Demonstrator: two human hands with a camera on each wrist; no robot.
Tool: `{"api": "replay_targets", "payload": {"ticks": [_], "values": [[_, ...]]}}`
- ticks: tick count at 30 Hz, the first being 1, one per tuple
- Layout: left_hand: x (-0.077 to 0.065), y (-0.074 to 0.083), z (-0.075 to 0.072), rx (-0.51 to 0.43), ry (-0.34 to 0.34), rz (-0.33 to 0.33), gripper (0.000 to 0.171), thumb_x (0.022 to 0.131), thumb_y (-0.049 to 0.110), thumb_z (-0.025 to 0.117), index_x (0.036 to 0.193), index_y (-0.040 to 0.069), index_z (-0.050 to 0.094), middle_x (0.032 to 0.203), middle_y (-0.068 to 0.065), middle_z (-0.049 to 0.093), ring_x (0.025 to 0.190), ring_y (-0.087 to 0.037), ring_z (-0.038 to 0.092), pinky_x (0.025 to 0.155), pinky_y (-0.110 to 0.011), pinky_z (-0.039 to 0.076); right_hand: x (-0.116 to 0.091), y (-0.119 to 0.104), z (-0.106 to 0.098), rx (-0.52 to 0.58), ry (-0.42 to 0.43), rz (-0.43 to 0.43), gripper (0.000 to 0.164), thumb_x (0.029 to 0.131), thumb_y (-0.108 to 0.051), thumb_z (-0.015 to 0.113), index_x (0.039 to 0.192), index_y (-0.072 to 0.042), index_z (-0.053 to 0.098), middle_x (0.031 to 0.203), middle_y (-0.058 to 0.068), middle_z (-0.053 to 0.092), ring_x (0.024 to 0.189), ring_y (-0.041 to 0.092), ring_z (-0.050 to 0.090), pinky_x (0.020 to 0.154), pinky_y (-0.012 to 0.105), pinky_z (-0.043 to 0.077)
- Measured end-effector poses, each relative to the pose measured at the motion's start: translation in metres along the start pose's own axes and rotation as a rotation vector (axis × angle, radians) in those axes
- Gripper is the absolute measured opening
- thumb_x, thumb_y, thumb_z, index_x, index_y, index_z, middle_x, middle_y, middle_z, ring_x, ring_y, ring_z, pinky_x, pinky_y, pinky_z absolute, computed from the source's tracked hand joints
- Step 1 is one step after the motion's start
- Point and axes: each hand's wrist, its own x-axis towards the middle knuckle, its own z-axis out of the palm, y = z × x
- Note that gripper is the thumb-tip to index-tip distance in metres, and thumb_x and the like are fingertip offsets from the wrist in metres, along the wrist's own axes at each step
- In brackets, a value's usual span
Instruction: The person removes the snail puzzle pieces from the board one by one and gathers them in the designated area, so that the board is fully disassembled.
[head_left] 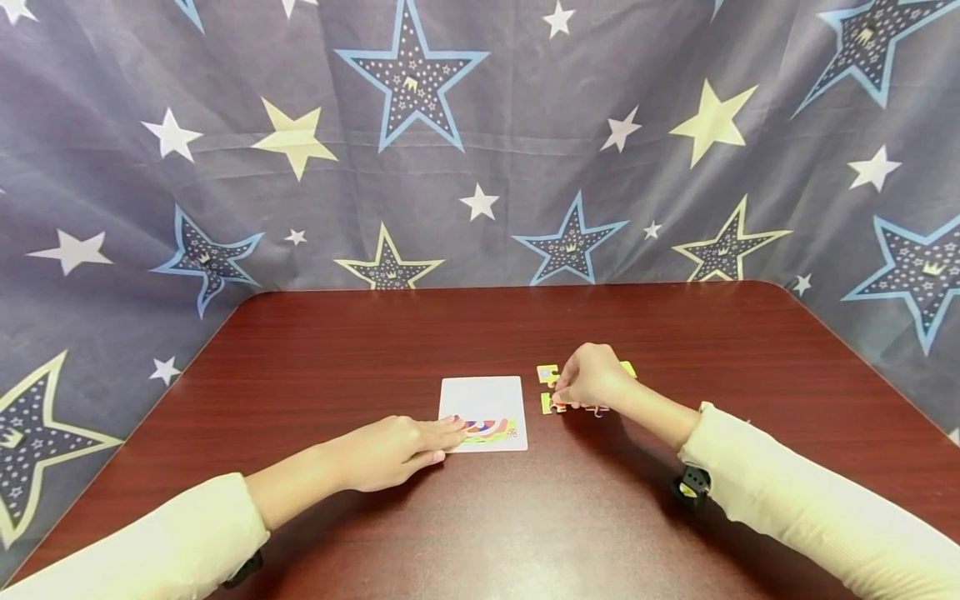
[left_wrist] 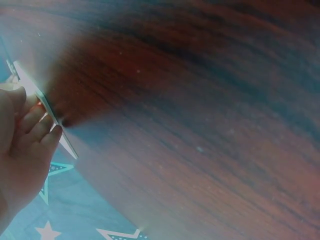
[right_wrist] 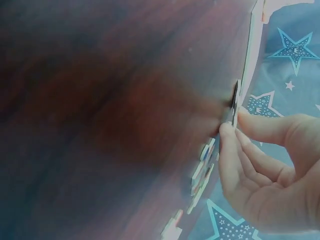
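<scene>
My left hand (head_left: 393, 450) rests its straight fingers on the left edge of a white square puzzle board (head_left: 480, 396). Colourful printed or fitted parts (head_left: 495, 429) show along the board's lower side, partly covered by those fingers. To the right of the board, my right hand (head_left: 596, 377) pinches a small jigsaw puzzle piece (right_wrist: 234, 102) between thumb and fingertips, low over the table. In the head view that yellow and red piece (head_left: 551, 403) is partly hidden by the fingers. Another yellow jigsaw piece (head_left: 547, 373) lies just beyond it.
More puzzle pieces lie under and behind the right hand, among them a yellow one (head_left: 628, 368) and a partly covered one (head_left: 597, 409). All rest on a dark red wooden table (head_left: 360, 350). A grey star-patterned cloth (head_left: 510, 167) hangs behind the table.
</scene>
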Motion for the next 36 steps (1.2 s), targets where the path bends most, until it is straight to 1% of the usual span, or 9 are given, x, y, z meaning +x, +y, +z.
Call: {"api": "replay_targets", "payload": {"ticks": [3,5,12,15,20,23,28,32,36], "values": [[0.000,0.000,-0.001,0.006,0.004,-0.002,0.041,0.101,0.019,0.047,0.142,0.015,0.049,0.148,-0.011,0.046,0.136,-0.021,0.047,0.106,-0.043,0.045,0.001,0.000,-0.001,-0.051,0.013,-0.027,0.008,0.074,-0.016,0.082,0.070,-0.011,0.077,0.052,0.003,0.067,0.042,0.003,0.055,0.046,0.018,0.042],[0.001,0.000,-0.001,0.011,0.006,-0.002,0.040,0.101,0.019,0.048,0.141,0.014,0.051,0.147,-0.011,0.046,0.135,-0.021,0.048,0.105,-0.043,0.046,0.001,0.000,-0.001,-0.073,0.021,-0.034,0.008,0.074,-0.017,0.082,0.070,-0.012,0.077,0.053,0.002,0.068,0.044,0.004,0.055,0.049,0.019,0.043],[0.002,0.000,-0.001,0.010,0.004,-0.002,0.039,0.101,0.018,0.048,0.139,0.013,0.052,0.147,-0.012,0.046,0.135,-0.021,0.048,0.105,-0.043,0.045,0.001,0.001,-0.004,-0.134,0.054,-0.080,0.008,0.072,-0.018,0.084,0.070,-0.012,0.078,0.069,0.000,0.074,0.070,0.014,0.060,0.062,0.025,0.048],[0.001,0.000,-0.001,0.005,0.004,-0.004,0.039,0.101,0.018,0.048,0.140,0.014,0.052,0.147,-0.012,0.046,0.135,-0.022,0.048,0.105,-0.043,0.045,0.002,0.001,-0.006,-0.118,0.064,-0.090,0.009,0.072,-0.017,0.084,0.072,-0.011,0.078,0.070,0.001,0.074,0.074,0.015,0.062,0.064,0.026,0.049],[0.000,0.002,-0.002,-0.003,0.002,-0.011,0.040,0.101,0.019,0.048,0.141,0.016,0.050,0.148,-0.011,0.045,0.135,-0.021,0.048,0.105,-0.043,0.045,0.003,-0.005,-0.009,-0.069,0.083,-0.140,0.011,0.073,-0.017,0.082,0.077,-0.009,0.077,0.073,0.004,0.075,0.071,0.013,0.067,0.066,0.027,0.052],[0.000,0.002,-0.001,-0.009,0.002,-0.009,0.042,0.101,0.019,0.047,0.143,0.016,0.048,0.148,-0.010,0.045,0.136,-0.021,0.047,0.106,-0.043,0.044,0.002,-0.012,-0.006,-0.031,0.053,-0.174,0.013,0.073,-0.017,0.082,0.081,-0.008,0.077,0.076,0.005,0.076,0.070,0.011,0.069,0.065,0.025,0.052],[0.001,0.003,-0.001,-0.013,0.004,-0.006,0.042,0.101,0.018,0.048,0.143,0.016,0.047,0.148,-0.010,0.046,0.136,-0.021,0.047,0.107,-0.043,0.044,-0.003,-0.024,0.010,0.021,-0.047,-0.254,0.015,0.073,-0.014,0.082,0.084,-0.007,0.076,0.077,0.005,0.076,0.069,0.009,0.070,0.063,0.021,0.054],[0.000,0.003,-0.001,-0.006,0.004,-0.012,0.041,0.101,0.018,0.048,0.142,0.016,0.049,0.148,-0.010,0.046,0.135,-0.021,0.048,0.106,-0.043,0.045,-0.009,-0.034,0.022,-0.013,-0.096,-0.346,0.017,0.072,-0.012,0.083,0.085,-0.005,0.074,0.076,0.004,0.074,0.068,0.008,0.066,0.063,0.018,0.052],[0.000,0.003,-0.001,-0.002,0.006,-0.015,0.041,0.101,0.018,0.048,0.142,0.016,0.049,0.147,-0.011,0.046,0.135,-0.021,0.049,0.105,-0.043,0.045,-0.013,-0.041,0.029,-0.053,-0.106,-0.388,0.016,0.072,-0.009,0.083,0.084,-0.004,0.073,0.077,0.005,0.071,0.069,0.009,0.061,0.064,0.018,0.050]]}}
